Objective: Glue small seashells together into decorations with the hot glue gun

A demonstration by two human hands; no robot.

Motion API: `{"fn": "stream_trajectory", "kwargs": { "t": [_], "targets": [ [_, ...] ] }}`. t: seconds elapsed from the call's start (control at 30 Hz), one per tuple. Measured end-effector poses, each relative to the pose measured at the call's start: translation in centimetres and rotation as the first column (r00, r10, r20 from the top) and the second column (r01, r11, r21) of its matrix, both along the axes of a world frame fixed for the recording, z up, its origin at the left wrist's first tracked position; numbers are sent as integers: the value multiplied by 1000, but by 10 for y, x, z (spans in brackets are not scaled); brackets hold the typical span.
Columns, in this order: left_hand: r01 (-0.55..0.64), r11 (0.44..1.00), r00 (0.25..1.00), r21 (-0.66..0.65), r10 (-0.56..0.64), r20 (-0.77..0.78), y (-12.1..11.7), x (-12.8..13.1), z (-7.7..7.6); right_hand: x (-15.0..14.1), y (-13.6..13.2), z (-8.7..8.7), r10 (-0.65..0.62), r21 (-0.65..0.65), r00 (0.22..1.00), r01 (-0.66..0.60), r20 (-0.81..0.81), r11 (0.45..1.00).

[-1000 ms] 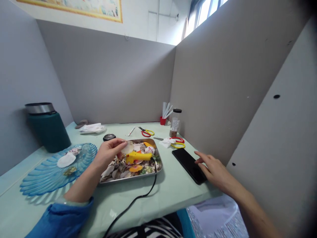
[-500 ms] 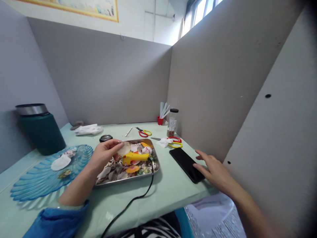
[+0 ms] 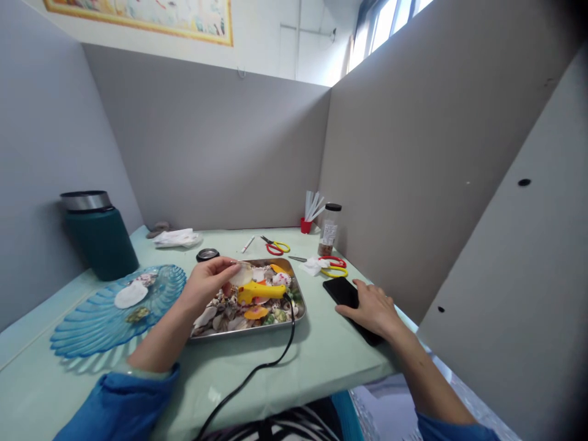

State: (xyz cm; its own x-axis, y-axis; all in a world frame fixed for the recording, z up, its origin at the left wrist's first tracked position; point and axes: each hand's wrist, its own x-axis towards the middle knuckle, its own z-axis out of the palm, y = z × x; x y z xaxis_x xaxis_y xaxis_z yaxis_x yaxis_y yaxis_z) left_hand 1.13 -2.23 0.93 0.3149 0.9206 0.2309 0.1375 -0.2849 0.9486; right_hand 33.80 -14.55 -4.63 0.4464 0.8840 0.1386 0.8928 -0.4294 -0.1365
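My left hand (image 3: 212, 280) pinches a pale, thin seashell (image 3: 241, 275) between thumb and fingers, above the back left part of a metal tray (image 3: 245, 334). Shells of many kinds fill this tray. Across them lies a yellow hot glue gun (image 3: 261, 292), its black cord (image 3: 257, 370) running over the table's front edge. My right hand (image 3: 374, 309) lies over a black smartphone (image 3: 340, 291) flat on the table, thumb at its left edge and fingers at its right edge. The hand hides the phone's middle.
On the left stand a blue shell-shaped plate (image 3: 87, 334) with several shells and a dark green bottle (image 3: 98, 242). Scissors (image 3: 277, 247), a second pair (image 3: 337, 269) by a tissue (image 3: 313, 266), a jar (image 3: 329, 231) and a red cup (image 3: 306, 226) of white sticks lie behind. Grey partitions (image 3: 215, 147) enclose the table.
My right hand has moved left, from the phone's right edge to over it. The left hand still holds the shell above the tray. The whole view has shifted slightly.
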Motion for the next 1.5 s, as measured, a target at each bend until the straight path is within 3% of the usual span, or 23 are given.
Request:
{"fn": "stream_trajectory", "kwargs": {
  "t": [0.37,0.63,0.83,0.97,1.13,1.2,1.37,1.43,1.5],
  "targets": [
    [-12,1000,1000,-9,12,11,-3,2,3,4,-3,-5,22,64,1000,-21,-6,998],
    [-2,1000,1000,9,2,-4,-1,0,1,23,-42,8,274,245,955,-239,-118,940],
    [-35,999,999,-9,35,-24,-3,1,3,24,-68,13,433,197,892,-406,-125,892],
    [-32,999,999,-18,32,-8,-4,1,3,16,-60,10,444,134,895,-435,-42,890],
    [-38,999,999,-7,39,3,-5,1,4,-20,-17,26,448,77,890,-455,88,887],
    [-30,1000,1000,-1,30,2,-5,0,4,-47,-1,41,502,192,855,-518,127,834],
    [-32,999,999,16,32,21,-5,0,4,-123,29,77,653,447,738,-649,172,616],
    [-56,998,998,20,56,28,-5,0,4,-146,43,85,671,475,720,-659,175,583],
    [-89,996,995,17,88,43,-3,-1,4,-161,58,88,664,477,730,-647,162,595]
  ]
}}
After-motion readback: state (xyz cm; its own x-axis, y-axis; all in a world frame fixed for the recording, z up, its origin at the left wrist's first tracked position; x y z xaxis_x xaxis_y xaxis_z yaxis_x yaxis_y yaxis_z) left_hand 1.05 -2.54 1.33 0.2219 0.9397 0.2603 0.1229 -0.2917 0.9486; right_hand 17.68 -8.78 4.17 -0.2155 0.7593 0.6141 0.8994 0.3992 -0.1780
